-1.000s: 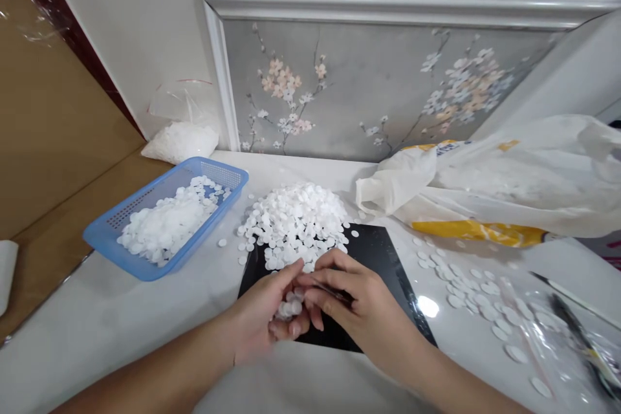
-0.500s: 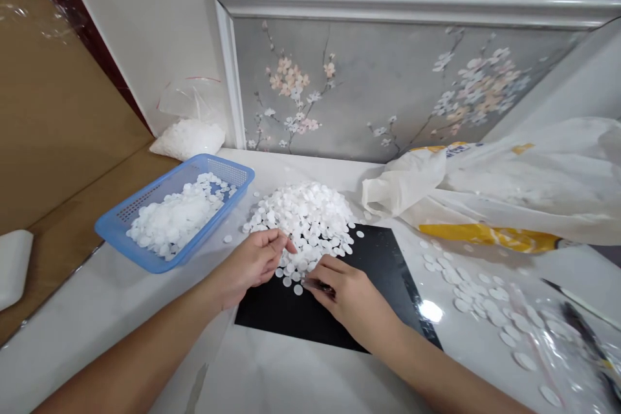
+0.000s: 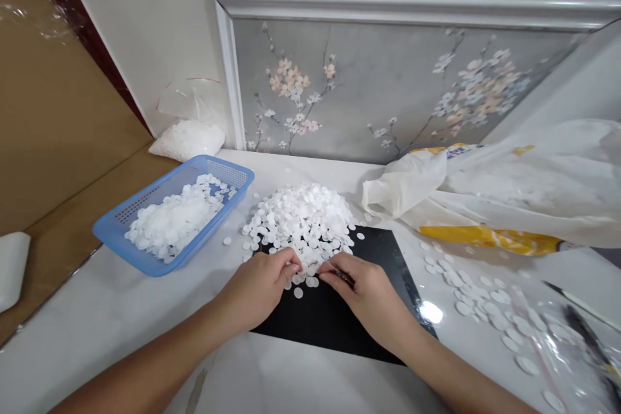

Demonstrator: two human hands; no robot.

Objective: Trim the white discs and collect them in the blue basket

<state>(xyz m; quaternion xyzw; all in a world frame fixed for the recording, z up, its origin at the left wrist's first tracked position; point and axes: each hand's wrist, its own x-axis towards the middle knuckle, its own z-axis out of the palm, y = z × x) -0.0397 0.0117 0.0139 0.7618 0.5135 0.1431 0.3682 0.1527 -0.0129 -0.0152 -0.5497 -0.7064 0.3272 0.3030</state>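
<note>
Cool, even indoor light, seemingly from overhead, keeps the scene fairly bright. At four o'clock a round white glare burns on the glossy table (image 3: pixel 291 381), and farther out the clear plastic bag (image 3: pixel 575 375) glints in streaks. Near the centre, the heaped white discs (image 3: pixel 308 210) wash out. Soft shadow lies under the large white bag (image 3: pixel 514 187) at three o'clock. Wide-angle distortion stretches the picture frame (image 3: pixel 388 10) toward two o'clock.

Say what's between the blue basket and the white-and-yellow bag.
In the head view, a heap of white discs, partly over a black mat, lies between basket and bag.
</note>
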